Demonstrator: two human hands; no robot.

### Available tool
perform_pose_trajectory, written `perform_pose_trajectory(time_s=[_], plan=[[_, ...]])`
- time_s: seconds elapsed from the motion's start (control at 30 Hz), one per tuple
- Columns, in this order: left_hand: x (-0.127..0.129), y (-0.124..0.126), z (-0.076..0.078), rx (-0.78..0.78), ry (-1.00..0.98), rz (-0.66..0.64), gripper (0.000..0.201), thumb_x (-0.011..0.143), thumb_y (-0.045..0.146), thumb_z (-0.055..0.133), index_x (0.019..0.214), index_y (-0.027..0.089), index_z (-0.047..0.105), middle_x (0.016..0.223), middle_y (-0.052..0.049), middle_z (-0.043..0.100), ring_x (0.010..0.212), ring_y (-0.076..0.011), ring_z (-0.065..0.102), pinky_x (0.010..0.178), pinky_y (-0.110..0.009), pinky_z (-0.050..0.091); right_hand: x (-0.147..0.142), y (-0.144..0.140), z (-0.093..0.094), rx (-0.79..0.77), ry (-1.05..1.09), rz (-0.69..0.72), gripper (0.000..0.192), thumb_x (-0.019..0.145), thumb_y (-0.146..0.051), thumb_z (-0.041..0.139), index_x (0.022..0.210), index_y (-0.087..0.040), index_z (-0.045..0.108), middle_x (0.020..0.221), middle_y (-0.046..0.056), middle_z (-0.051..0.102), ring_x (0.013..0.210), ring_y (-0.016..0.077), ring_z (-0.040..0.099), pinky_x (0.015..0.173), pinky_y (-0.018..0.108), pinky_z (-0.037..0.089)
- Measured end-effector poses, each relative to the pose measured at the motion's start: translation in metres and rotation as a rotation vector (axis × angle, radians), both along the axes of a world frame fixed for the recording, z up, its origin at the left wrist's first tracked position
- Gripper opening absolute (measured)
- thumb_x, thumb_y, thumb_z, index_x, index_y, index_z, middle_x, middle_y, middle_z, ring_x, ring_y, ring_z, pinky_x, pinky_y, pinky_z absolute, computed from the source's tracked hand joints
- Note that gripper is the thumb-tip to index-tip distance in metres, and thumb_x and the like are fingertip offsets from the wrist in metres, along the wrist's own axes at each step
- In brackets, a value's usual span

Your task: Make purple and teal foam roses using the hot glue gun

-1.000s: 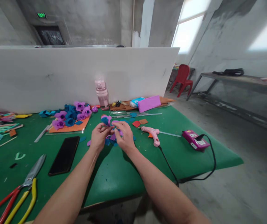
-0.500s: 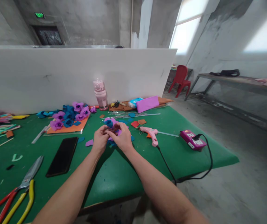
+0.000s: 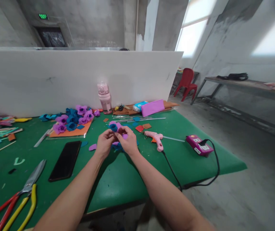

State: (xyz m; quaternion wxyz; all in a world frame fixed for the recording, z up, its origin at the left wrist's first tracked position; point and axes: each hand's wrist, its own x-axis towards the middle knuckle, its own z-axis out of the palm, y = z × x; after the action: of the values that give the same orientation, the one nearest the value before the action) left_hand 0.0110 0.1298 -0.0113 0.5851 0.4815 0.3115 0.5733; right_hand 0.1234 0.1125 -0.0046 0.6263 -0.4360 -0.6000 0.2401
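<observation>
My left hand (image 3: 105,142) and right hand (image 3: 129,142) pinch one blue-and-purple foam flower (image 3: 114,127), apparently half-assembled. Finished flowers (image 3: 73,117) lie behind; loose petals (image 3: 92,147) remain on the counter (image 3: 118,179).

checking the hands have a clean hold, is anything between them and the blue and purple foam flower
Nothing visible does. The left hand and right hand meet around the foam flower, whose blue centre shows just above the fingertips. The glue gun lies apart, to the right.

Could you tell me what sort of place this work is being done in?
Probably a bare craft workshop: a green table with finished foam flowers, a pink glue gun and pliers, between unfinished concrete walls.
</observation>
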Motion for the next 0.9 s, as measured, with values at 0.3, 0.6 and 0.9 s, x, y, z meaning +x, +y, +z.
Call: perform_pose_trajectory(time_s=[0.3,0.6,0.9], plan=[[-0.007,0.003,0.009,-0.048,-0.034,0.139,0.03,0.056,0.027,0.079,0.077,0.014,0.063,0.073,-0.002,0.069,0.058,-0.0133,0.063,0.066,-0.03,0.052,0.008,0.008,0.0,-0.099,0.409,0.172,0.024,0.074,-0.035,0.06,0.093,-0.019,0.058,0.086,0.003,0.063,0.082,0.0155,0.059,0.078,0.029,0.047],[-0.021,0.002,0.014,0.263,0.252,0.382,0.018,0.062,0.028,0.073,0.073,0.016,0.066,0.068,0.0,0.065,0.063,-0.0131,0.059,0.062,-0.024,0.048,0.011,0.015,-0.011,-0.294,0.463,0.19,0.027,0.069,-0.041,0.064,0.079,-0.016,0.07,0.076,0.006,0.07,0.077,0.02,0.064,0.077,0.035,0.049],[-0.018,0.004,0.009,0.277,0.208,0.368,0.017,0.063,0.029,0.072,0.068,0.016,0.062,0.062,0.003,0.058,0.059,-0.0098,0.054,0.058,-0.021,0.044,0.012,0.009,-0.005,-0.292,0.28,0.076,0.03,0.07,-0.042,0.064,0.056,-0.016,0.06,0.056,-0.001,0.059,0.06,0.0139,0.055,0.062,0.026,0.042]])
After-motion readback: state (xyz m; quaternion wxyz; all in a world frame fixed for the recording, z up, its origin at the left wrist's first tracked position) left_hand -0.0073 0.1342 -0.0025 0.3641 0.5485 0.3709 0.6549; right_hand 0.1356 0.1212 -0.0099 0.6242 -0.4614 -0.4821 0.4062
